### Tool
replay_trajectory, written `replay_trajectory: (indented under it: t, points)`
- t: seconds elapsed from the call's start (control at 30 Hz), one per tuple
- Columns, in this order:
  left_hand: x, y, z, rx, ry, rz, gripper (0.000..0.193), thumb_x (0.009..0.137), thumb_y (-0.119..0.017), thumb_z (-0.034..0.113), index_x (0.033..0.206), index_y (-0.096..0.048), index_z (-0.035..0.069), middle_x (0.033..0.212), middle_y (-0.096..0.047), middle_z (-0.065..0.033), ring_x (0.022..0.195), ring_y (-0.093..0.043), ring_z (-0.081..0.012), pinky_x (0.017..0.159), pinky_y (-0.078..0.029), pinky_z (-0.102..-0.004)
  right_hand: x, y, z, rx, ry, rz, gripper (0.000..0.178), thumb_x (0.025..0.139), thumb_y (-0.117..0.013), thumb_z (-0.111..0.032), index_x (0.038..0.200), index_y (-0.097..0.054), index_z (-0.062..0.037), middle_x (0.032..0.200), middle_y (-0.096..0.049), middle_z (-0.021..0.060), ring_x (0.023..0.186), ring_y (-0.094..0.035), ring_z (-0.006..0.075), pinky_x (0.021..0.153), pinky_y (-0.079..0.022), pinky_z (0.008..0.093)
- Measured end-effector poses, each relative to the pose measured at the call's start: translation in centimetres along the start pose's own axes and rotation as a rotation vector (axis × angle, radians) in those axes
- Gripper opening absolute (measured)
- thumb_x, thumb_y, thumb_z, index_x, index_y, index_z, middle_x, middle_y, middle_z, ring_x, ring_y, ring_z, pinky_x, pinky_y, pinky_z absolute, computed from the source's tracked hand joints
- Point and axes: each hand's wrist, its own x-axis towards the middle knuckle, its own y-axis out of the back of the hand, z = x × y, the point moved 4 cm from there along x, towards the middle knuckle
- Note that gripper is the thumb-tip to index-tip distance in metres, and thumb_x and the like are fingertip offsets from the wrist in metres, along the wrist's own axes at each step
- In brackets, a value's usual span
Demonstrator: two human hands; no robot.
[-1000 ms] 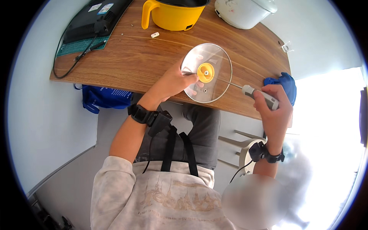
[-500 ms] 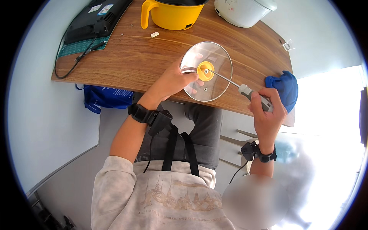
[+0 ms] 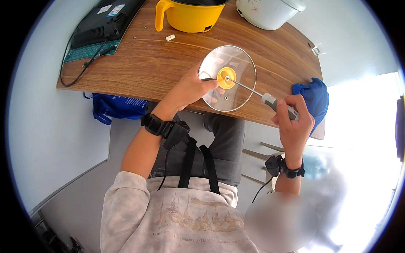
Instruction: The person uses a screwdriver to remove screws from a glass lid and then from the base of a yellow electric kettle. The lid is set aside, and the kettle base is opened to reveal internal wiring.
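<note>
My left hand (image 3: 195,85) grips a round glass pot lid (image 3: 239,59) by its left side, thumb on the near face and fingers showing through the glass behind. In the lid's middle sits a yellow knob (image 3: 230,71) with a small metal screw or nut at its centre. A small vent hole with a metal ring lies below the knob. My right hand (image 3: 296,120) is wrapped round the grey-and-white handle of a screwdriver (image 3: 270,100). Its long shaft slants up to the left, and the tip meets the centre of the knob.
On the wooden table (image 3: 147,59) stand a yellow pot (image 3: 192,17) and a white lidded cooker (image 3: 263,14). A small white piece (image 3: 170,37) lies before the pot. At left, a black appliance (image 3: 107,25) with a cable rests by a green mat (image 3: 80,52). Blue cloth (image 3: 312,99) hangs at the right edge.
My right hand and the screwdriver handle have shifted slightly up and to the left. The lid and my left hand stay nearly where they were.
</note>
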Motion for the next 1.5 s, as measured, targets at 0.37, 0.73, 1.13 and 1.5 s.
replay_trajectory:
  t: [0.37,0.73,1.13,1.5]
  points:
    - [-0.1,-0.1,0.0,-0.014,0.011,0.027,0.06,0.097,-0.058,0.005,0.152,-0.035,0.008,0.134,-0.06,-0.017,0.104,-0.072,-0.0231,0.072,-0.064,-0.0298,0.8,0.3,-2.7,-0.315,0.03,-0.152,0.022,0.089,-0.077,-0.02,0.086,-0.064,-0.002,0.065,-0.06,0.0157,0.05,-0.053,0.0264,0.052,-0.044,0.0311]
    - [0.2,0.2,-0.1,0.021,0.034,-0.011,0.061,0.096,-0.059,0.003,0.152,-0.034,0.009,0.135,-0.06,-0.0178,0.106,-0.072,-0.0258,0.075,-0.063,-0.0329,3.0,0.2,-3.9,-0.334,0.22,-0.236,0.027,0.087,-0.079,-0.021,0.088,-0.061,-0.0007,0.068,-0.062,0.0157,0.055,-0.055,0.0308,0.053,-0.044,0.0353]
    - [0.1,0.2,0.0,0.03,0.017,0.008,0.061,0.095,-0.059,0.002,0.152,-0.036,0.009,0.136,-0.06,-0.0157,0.109,-0.071,-0.0274,0.076,-0.063,-0.0352,4.5,-0.4,-6.9,-0.289,0.409,-0.317,0.022,0.083,-0.079,-0.011,0.097,-0.065,-0.001,0.088,-0.065,0.0138,0.068,-0.063,0.0301,0.058,-0.053,0.0352]
    - [0.2,0.1,-0.3,0.011,-0.004,0.033,0.06,0.094,-0.057,0.004,0.151,-0.038,0.006,0.135,-0.06,-0.0162,0.107,-0.071,-0.028,0.074,-0.063,-0.035,3.9,-1.3,-8.1,-0.149,0.447,-0.152,0.019,0.089,-0.073,-0.016,0.096,-0.063,-0.0024,0.091,-0.064,0.0091,0.063,-0.064,0.0208,0.054,-0.051,0.0326]
